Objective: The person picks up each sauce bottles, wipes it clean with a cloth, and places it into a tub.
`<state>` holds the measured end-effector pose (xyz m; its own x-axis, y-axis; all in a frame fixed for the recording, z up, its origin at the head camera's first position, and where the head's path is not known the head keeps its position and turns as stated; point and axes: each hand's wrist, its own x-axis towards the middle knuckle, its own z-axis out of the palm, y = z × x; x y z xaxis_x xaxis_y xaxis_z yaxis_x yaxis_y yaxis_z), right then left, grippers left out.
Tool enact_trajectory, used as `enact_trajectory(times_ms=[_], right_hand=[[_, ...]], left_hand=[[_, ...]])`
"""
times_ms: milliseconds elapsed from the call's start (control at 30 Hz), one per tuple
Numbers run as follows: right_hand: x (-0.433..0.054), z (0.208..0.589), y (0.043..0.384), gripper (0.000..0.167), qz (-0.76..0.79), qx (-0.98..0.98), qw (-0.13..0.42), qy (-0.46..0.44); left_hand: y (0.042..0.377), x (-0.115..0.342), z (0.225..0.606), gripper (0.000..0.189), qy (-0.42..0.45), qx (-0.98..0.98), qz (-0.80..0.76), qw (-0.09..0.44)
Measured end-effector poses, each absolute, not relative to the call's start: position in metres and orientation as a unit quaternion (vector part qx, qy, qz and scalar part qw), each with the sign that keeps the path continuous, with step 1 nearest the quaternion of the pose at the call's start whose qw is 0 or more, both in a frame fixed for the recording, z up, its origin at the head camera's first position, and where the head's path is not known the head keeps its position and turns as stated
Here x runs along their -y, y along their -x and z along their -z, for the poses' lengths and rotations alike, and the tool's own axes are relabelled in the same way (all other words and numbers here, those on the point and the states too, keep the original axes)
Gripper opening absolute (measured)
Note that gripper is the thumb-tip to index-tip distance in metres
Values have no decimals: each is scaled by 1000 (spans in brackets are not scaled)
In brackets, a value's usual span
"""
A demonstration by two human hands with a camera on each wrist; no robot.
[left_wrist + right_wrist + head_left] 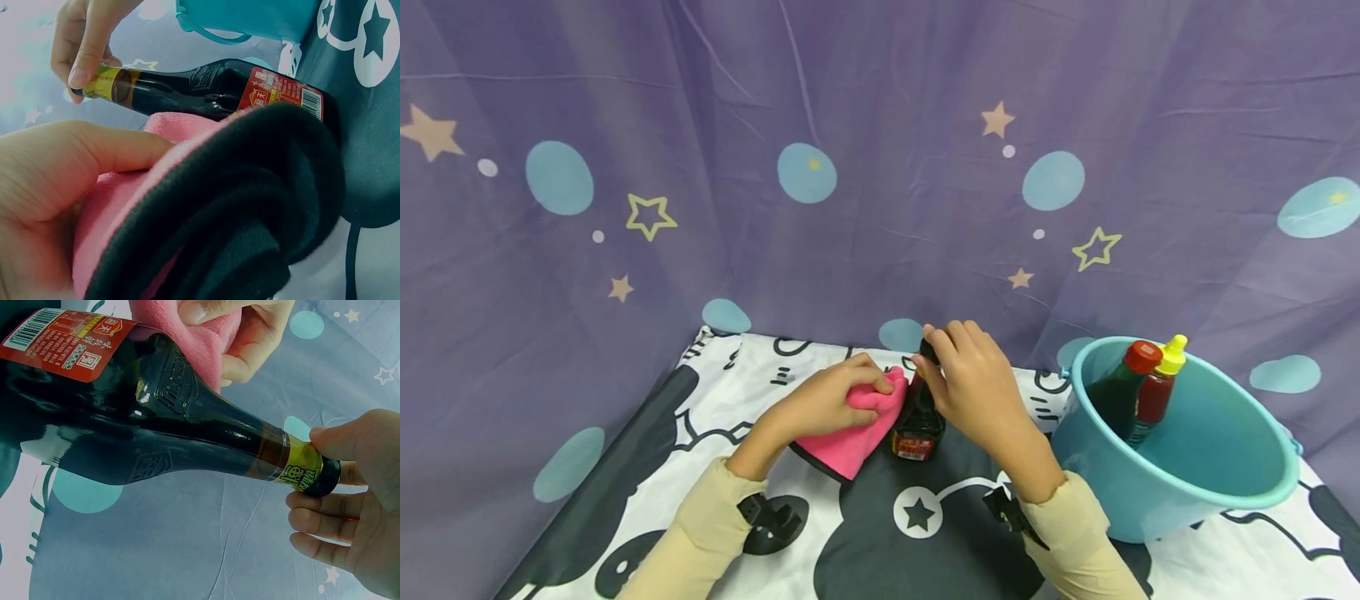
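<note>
A dark glass sauce bottle (917, 423) with a red label and a yellow neck band stands on the patterned cloth. My right hand (977, 387) pinches its black cap (328, 477) between thumb and fingers. My left hand (823, 398) grips a pink cloth (850, 437) with dark edging, bunched up under the thumb. In the right wrist view the pink cloth lies against the bottle's shoulder. The left wrist view shows the cloth's dark folds (250, 194) covering the lower side of the bottle (187, 87).
To the right stands a light blue bucket (1150, 492). Inside lean a dark bottle with a red cap (1142, 357) and a red sauce bottle with a yellow nozzle (1156, 392). A purple curtain (880, 250) with stars and dots hangs behind the black-and-white printed cloth (760, 467).
</note>
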<state>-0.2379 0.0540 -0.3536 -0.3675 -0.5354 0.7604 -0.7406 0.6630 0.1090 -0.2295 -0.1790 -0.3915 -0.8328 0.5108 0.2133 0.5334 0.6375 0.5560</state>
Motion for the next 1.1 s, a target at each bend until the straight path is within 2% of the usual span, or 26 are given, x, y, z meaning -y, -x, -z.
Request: enact_trajectory(times_ms=[400, 1100], right_hand=[[-53, 354, 238, 33, -128, 820, 400, -388], [-54, 352, 238, 32, -132, 824, 391, -387]], left_hand=[[231, 183, 391, 28, 291, 890, 352, -17], [237, 183, 396, 28, 295, 886, 356, -18]])
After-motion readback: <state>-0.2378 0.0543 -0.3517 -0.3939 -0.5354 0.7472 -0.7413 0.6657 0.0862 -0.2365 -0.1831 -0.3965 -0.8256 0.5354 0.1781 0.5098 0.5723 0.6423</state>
